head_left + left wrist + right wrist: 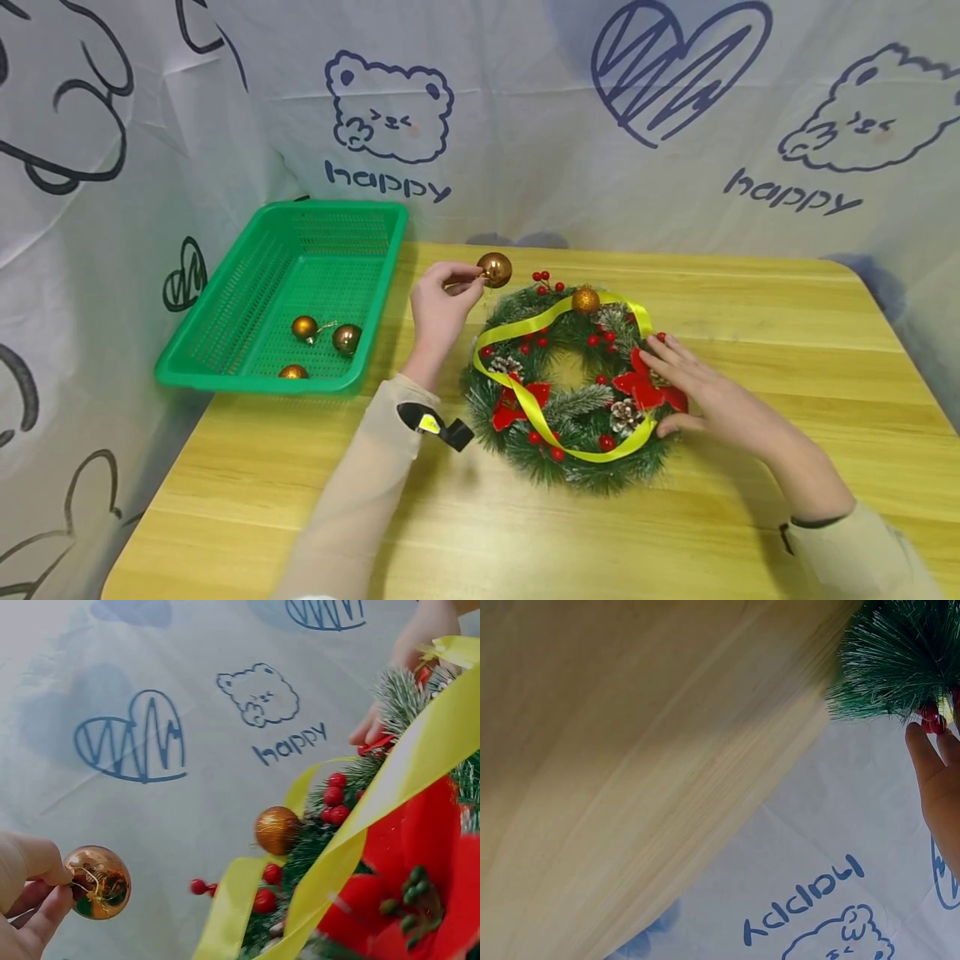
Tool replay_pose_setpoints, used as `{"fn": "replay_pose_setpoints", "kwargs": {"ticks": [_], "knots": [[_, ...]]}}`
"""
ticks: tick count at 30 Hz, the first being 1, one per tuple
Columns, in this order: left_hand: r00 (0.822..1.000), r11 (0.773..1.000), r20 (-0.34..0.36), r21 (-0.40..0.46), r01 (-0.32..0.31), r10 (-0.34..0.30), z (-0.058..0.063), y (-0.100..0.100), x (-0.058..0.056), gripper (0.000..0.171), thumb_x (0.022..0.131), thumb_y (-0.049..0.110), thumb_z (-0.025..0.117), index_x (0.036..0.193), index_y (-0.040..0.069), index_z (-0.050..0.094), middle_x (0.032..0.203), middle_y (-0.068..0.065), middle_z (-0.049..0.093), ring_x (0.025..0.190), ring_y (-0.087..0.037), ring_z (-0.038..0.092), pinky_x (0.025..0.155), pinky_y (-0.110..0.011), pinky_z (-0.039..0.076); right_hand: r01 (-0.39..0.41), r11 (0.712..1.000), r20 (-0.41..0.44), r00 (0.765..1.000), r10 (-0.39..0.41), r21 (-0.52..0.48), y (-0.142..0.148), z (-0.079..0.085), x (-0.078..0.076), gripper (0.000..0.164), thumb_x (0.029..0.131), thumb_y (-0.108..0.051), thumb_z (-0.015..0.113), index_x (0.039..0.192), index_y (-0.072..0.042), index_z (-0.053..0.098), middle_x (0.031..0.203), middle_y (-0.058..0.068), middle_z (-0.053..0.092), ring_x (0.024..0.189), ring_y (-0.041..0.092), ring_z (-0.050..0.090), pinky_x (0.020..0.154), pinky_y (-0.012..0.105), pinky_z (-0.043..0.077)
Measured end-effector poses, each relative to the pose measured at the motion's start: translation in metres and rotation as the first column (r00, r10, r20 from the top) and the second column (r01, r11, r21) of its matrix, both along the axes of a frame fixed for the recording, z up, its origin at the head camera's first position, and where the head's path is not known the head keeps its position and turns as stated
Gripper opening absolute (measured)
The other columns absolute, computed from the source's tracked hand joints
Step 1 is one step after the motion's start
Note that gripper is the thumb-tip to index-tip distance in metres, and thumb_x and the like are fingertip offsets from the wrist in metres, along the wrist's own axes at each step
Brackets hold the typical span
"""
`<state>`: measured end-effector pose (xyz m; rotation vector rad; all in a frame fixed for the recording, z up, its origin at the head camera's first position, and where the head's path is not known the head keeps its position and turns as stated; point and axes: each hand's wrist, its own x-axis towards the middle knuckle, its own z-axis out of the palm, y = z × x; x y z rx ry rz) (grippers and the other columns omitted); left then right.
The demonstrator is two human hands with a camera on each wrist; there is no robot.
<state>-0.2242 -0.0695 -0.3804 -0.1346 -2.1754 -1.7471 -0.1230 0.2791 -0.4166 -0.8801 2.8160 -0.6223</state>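
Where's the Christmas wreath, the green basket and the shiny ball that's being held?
Christmas wreath (577, 401): head view, frosted inner sprig.
Green plastic basket (240, 382): head view, near rim.
Shiny copper bauble (496, 270): head view, round middle.

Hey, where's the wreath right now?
In the head view, the wreath lies on the table just right of centre, with the right hand at its right side and the green basket to its left.

"happy" (387, 182), 2 times on the pale cloth backdrop (517, 158)
Each stands in blue under a bear drawing (390, 107); the right wrist view's inverted word seems to match.
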Motion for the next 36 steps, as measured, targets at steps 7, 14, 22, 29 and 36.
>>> {"fn": "replay_pose_setpoints", "kwargs": {"ticks": [7, 14, 22, 29, 36], "knots": [[0.999, 0.998, 0.004, 0.047, -0.040, 0.040, 0.009, -0.035, 0.015, 0.014, 0.077, 0.003, 0.070, 0.089, -0.003, 0.069, 0.093, -0.010, 0.059, 0.080, -0.013, 0.063, 0.075, -0.021, 0.055, 0.001, 1.000, -0.022, 1.000, 0.000, 0.007, 0.002, -0.001, 0.002, 0.093, 0.072, -0.048, 0.066, 0.147, -0.020, 0.020, 0.154, 0.005, 0.007, 0.139, 0.030, 0.009, 0.100, 0.058, 0.032], [0.995, 0.990, 0.014, 0.098, -0.098, 0.097, 0.033, -0.067, 0.042, 0.016, 0.077, -0.005, 0.067, 0.091, -0.012, 0.065, 0.091, -0.010, 0.057, 0.078, -0.009, 0.061, 0.075, -0.019, 0.054, 0.003, 1.000, -0.034, 0.999, -0.003, 0.003, 0.002, -0.001, 0.003, 0.092, 0.071, -0.046, 0.068, 0.146, -0.021, 0.021, 0.154, 0.004, 0.008, 0.140, 0.028, 0.009, 0.100, 0.058, 0.032], [0.978, 0.965, 0.008, 0.160, -0.206, 0.208, 0.023, -0.113, 0.050, 0.017, 0.074, -0.003, 0.071, 0.089, -0.009, 0.067, 0.086, -0.003, 0.058, 0.074, -0.009, 0.063, 0.070, -0.015, 0.053, -0.002, 1.000, -0.045, 0.999, 0.002, -0.002, 0.002, -0.002, 0.002, 0.092, 0.071, -0.047, 0.067, 0.146, -0.020, 0.021, 0.154, 0.005, 0.008, 0.140, 0.028, 0.010, 0.101, 0.057, 0.032], [0.953, 0.945, 0.054, 0.129, -0.302, 0.298, 0.016, -0.148, 0.054, 0.020, 0.075, 0.005, 0.073, 0.093, -0.003, 0.069, 0.090, -0.001, 0.061, 0.076, -0.009, 0.062, 0.068, -0.016, 0.053, -0.006, 1.000, -0.051, 0.999, 0.006, 0.003, 0.000, -0.002, 0.001, 0.093, 0.070, -0.049, 0.067, 0.146, -0.020, 0.021, 0.154, 0.005, 0.008, 0.140, 0.029, 0.010, 0.101, 0.057, 0.032], [0.931, 0.920, 0.102, 0.153, -0.362, 0.349, 0.019, -0.169, 0.059, 0.021, 0.073, 0.006, 0.075, 0.092, -0.001, 0.070, 0.084, 0.001, 0.065, 0.074, -0.009, 0.063, 0.066, -0.014, 0.052, 0.008, 1.000, -0.012, 1.000, -0.009, -0.004, 0.000, -0.002, 0.001, 0.093, 0.071, -0.050, 0.066, 0.147, -0.022, 0.020, 0.154, 0.003, 0.006, 0.140, 0.028, 0.008, 0.101, 0.057, 0.031]]}}
